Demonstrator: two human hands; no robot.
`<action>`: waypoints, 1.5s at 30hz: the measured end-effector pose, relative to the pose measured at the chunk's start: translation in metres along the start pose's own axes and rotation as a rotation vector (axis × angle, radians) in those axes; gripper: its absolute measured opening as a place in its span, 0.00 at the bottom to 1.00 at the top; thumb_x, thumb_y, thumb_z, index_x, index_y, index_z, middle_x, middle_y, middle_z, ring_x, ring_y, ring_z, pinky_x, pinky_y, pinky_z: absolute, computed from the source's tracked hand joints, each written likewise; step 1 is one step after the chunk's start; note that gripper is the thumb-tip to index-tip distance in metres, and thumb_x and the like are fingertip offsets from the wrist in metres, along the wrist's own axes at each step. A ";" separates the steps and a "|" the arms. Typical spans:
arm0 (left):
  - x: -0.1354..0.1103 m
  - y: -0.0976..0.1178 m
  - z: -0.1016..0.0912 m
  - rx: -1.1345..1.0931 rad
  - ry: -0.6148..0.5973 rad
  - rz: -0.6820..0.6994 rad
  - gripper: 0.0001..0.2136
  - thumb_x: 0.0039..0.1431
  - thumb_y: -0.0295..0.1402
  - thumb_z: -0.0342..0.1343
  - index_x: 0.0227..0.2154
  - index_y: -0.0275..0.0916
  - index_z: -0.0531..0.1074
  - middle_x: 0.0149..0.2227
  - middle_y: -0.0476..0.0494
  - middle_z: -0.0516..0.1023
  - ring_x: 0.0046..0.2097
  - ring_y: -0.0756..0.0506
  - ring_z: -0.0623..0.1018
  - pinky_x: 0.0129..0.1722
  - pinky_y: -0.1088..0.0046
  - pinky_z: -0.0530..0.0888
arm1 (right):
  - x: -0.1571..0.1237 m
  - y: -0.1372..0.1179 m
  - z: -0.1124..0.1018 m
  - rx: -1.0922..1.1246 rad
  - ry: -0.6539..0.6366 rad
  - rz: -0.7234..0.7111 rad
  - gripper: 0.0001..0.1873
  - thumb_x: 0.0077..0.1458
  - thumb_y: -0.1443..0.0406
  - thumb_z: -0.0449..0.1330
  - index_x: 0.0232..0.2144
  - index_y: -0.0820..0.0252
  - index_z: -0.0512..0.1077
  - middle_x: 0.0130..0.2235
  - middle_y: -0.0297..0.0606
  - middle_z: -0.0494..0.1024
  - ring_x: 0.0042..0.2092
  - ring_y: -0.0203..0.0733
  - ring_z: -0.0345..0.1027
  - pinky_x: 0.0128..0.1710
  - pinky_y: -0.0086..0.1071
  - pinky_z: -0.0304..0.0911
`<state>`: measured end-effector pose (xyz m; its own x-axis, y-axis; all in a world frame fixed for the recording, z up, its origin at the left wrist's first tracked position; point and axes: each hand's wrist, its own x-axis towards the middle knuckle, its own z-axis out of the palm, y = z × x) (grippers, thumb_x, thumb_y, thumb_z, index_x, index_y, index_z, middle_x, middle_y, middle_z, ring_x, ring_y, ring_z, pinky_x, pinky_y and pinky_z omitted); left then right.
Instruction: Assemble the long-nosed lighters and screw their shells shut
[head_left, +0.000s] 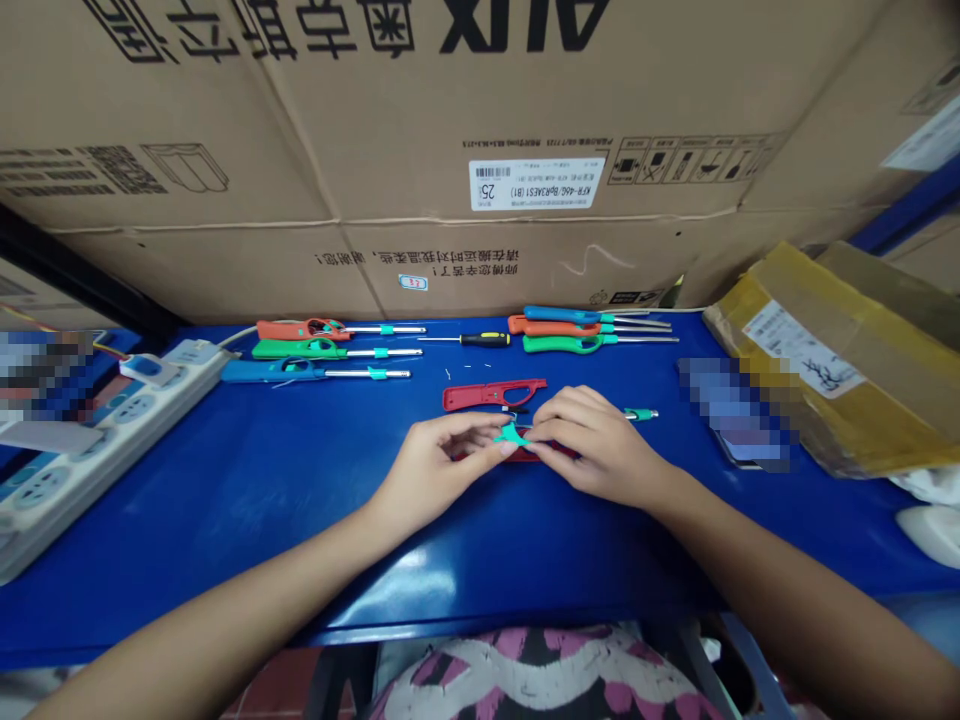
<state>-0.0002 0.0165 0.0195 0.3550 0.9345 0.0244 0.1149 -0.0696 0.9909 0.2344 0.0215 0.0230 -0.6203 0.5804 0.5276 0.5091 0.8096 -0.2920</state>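
Observation:
Between the fingertips of my left hand (442,460) is a small teal plastic piece (513,435), pinched by thumb and fingers. My right hand (600,445) has its fingertips closed on the right end of that same piece. Under both hands lies a red lighter casing half (555,452), mostly covered by my fingers. A metal lighter tube with a teal collar (641,414) sticks out to the right behind my right hand. Just beyond my hands rests the other red casing half (495,394), its hollow inside facing up.
Orange, green and blue lighters (300,349) lie at the back left, and several more lighters (562,328) at the back right. A yellow-black screwdriver (484,339) lies between them. A power strip (112,435) borders the left; a phone (739,415) and yellow-taped carton (810,350) stand right.

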 end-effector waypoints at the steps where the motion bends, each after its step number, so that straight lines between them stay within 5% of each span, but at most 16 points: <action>1: -0.001 0.000 0.001 -0.010 0.006 -0.003 0.15 0.56 0.37 0.67 0.45 0.37 0.81 0.39 0.43 0.86 0.40 0.45 0.84 0.44 0.70 0.81 | 0.000 -0.001 0.001 0.010 -0.003 -0.007 0.03 0.65 0.66 0.59 0.39 0.59 0.74 0.39 0.39 0.79 0.40 0.40 0.69 0.41 0.36 0.60; 8: 0.005 -0.004 -0.002 -0.078 0.090 0.008 0.10 0.54 0.33 0.69 0.39 0.39 0.83 0.38 0.45 0.86 0.37 0.49 0.83 0.39 0.77 0.80 | 0.000 0.008 0.001 -0.039 -0.091 0.129 0.08 0.65 0.62 0.60 0.33 0.58 0.74 0.38 0.37 0.78 0.41 0.42 0.68 0.42 0.37 0.59; 13: 0.006 -0.006 -0.008 -0.177 0.179 0.023 0.10 0.52 0.33 0.70 0.39 0.40 0.83 0.36 0.47 0.85 0.37 0.51 0.82 0.40 0.80 0.79 | 0.000 0.017 0.011 -0.072 -0.079 0.357 0.04 0.64 0.65 0.60 0.38 0.57 0.75 0.42 0.38 0.79 0.44 0.44 0.69 0.46 0.40 0.59; 19: 0.006 -0.009 -0.010 -0.205 0.204 -0.043 0.12 0.51 0.35 0.71 0.38 0.39 0.83 0.36 0.46 0.85 0.36 0.49 0.82 0.41 0.75 0.81 | 0.003 0.021 0.027 -0.058 -0.096 0.452 0.05 0.62 0.65 0.62 0.41 0.56 0.76 0.44 0.39 0.80 0.47 0.48 0.72 0.46 0.41 0.59; 29: 0.006 -0.007 -0.013 -0.141 0.189 -0.047 0.15 0.52 0.37 0.70 0.41 0.38 0.83 0.37 0.43 0.86 0.38 0.45 0.83 0.43 0.67 0.82 | 0.004 0.030 0.034 -0.055 -0.101 0.414 0.03 0.63 0.65 0.61 0.37 0.56 0.74 0.42 0.40 0.81 0.45 0.47 0.72 0.45 0.41 0.56; 37: 0.003 -0.006 -0.009 -0.197 0.175 -0.040 0.15 0.51 0.35 0.71 0.41 0.37 0.82 0.38 0.43 0.85 0.38 0.47 0.83 0.42 0.71 0.82 | 0.003 0.022 0.010 0.088 0.017 0.283 0.02 0.65 0.66 0.59 0.37 0.56 0.72 0.40 0.39 0.79 0.44 0.44 0.73 0.46 0.39 0.63; 45: 0.000 -0.009 -0.002 -0.125 0.116 -0.028 0.11 0.54 0.35 0.68 0.39 0.36 0.81 0.39 0.42 0.85 0.38 0.47 0.83 0.40 0.72 0.81 | -0.001 0.004 -0.006 0.068 -0.268 0.166 0.07 0.68 0.64 0.55 0.39 0.56 0.73 0.42 0.39 0.79 0.41 0.41 0.74 0.41 0.35 0.67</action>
<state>-0.0027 0.0176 0.0107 0.2426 0.9701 0.0043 0.0048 -0.0056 1.0000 0.2409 0.0236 0.0256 -0.6720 0.6999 0.2420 0.5810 0.7009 -0.4136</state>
